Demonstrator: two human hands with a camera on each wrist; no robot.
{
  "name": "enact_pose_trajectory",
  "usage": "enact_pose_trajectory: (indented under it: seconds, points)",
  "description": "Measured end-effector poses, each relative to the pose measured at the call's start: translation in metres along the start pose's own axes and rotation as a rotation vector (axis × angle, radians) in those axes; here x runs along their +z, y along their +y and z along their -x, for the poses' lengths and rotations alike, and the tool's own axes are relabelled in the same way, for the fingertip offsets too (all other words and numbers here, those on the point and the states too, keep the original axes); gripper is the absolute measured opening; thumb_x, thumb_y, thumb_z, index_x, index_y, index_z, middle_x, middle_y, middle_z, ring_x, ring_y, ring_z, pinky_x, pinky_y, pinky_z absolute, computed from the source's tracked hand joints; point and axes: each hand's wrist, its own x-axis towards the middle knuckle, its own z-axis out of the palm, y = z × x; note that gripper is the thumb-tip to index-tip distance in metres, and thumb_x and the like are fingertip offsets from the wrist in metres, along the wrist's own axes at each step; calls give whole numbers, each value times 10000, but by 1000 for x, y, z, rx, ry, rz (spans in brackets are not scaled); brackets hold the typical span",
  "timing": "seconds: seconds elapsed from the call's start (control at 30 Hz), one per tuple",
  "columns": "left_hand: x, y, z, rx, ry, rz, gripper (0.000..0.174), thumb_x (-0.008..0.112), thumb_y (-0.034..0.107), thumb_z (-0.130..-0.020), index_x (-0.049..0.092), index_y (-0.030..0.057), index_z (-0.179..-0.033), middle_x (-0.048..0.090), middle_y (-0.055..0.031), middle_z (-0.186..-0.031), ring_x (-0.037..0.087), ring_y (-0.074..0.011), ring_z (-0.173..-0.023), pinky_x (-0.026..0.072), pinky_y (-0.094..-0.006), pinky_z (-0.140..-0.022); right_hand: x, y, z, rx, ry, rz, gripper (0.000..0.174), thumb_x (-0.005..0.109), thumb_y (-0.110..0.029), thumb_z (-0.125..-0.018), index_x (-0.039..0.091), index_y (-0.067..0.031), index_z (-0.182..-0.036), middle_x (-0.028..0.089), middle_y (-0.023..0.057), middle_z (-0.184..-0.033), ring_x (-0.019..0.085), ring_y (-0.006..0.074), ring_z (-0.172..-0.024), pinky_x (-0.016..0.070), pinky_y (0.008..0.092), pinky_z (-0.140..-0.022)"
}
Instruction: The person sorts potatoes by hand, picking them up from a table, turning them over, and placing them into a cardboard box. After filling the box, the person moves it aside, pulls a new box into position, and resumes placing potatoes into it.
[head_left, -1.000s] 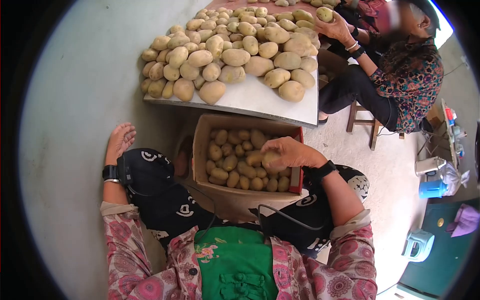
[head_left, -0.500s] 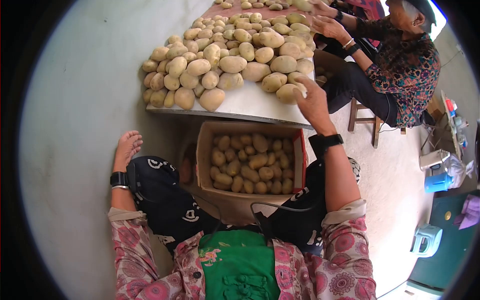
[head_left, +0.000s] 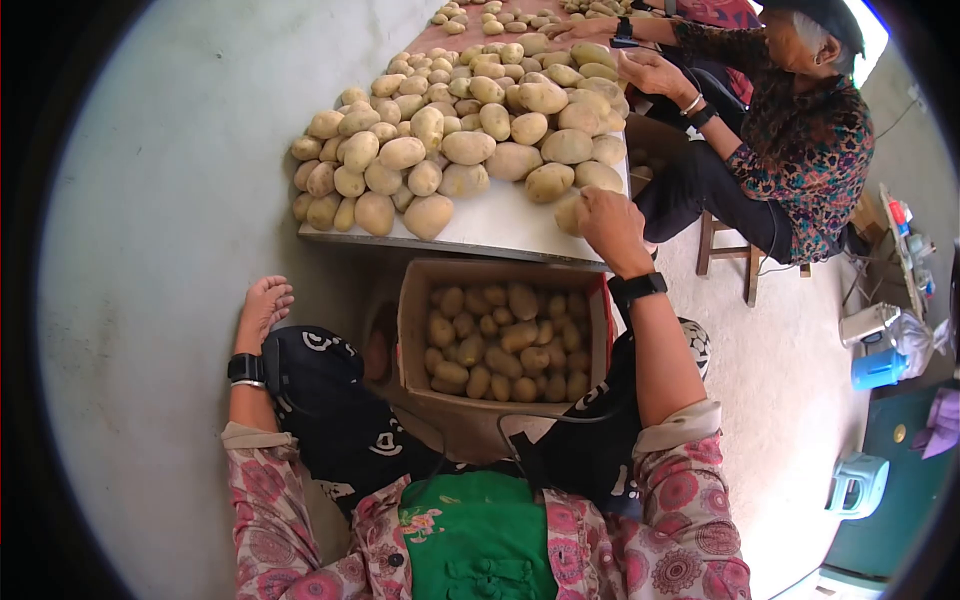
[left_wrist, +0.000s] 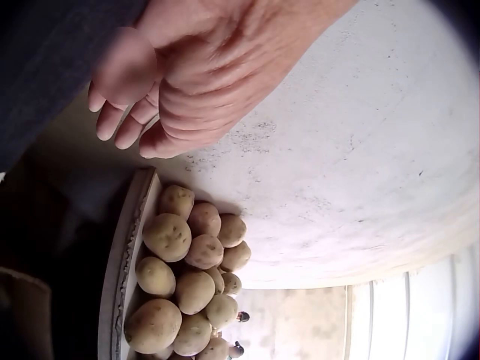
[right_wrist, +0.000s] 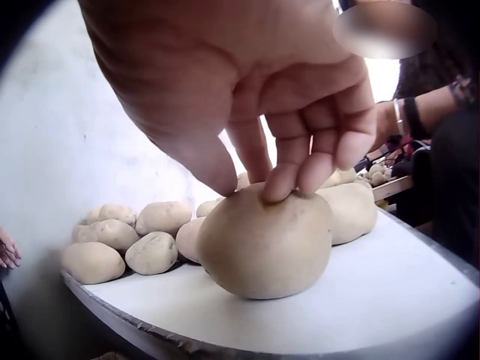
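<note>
My right hand [head_left: 613, 228] is at the front right corner of the white table [head_left: 480, 222], its thumb and bent fingertips on a large potato [right_wrist: 264, 244]. In the right wrist view the fingers come down on its top, and the potato's underside sits at the tabletop. My left hand [head_left: 266, 303] is beside my left knee, palm up with fingers loosely bent and holding nothing. In the left wrist view the left palm [left_wrist: 217, 82] shows against the pale wall, near the table edge. Below the table, a cardboard box [head_left: 405, 335] contains many potatoes [head_left: 500, 345].
A large heap of potatoes [head_left: 465, 148] covers much of the table. Another person [head_left: 800, 150] sits to the right, reaching across the far part of it. My knees flank the box; a cable [head_left: 505, 430] hangs over my lap. A blue stool [head_left: 860, 485] stands farther right.
My right hand has risen from the potatoes in the box to the table corner and now has its fingertips on the large potato. The other person's far hand has lowered to the table.
</note>
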Motion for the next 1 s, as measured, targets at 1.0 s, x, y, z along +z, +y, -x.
enact_pose_trajectory:
  seconds: [1.0]
  points:
    - [0, 4, -10, -14, -92, -46, 270, 629, 211, -830, 533, 105, -1059, 614, -23, -918, 596, -111, -759, 470, -242, -605, -2, 10, 84, -438, -903, -636, 525, 729, -184, -628, 540, -49, -1099, 598, 162, -949, 585, 258, -911, 473, 338, -799]
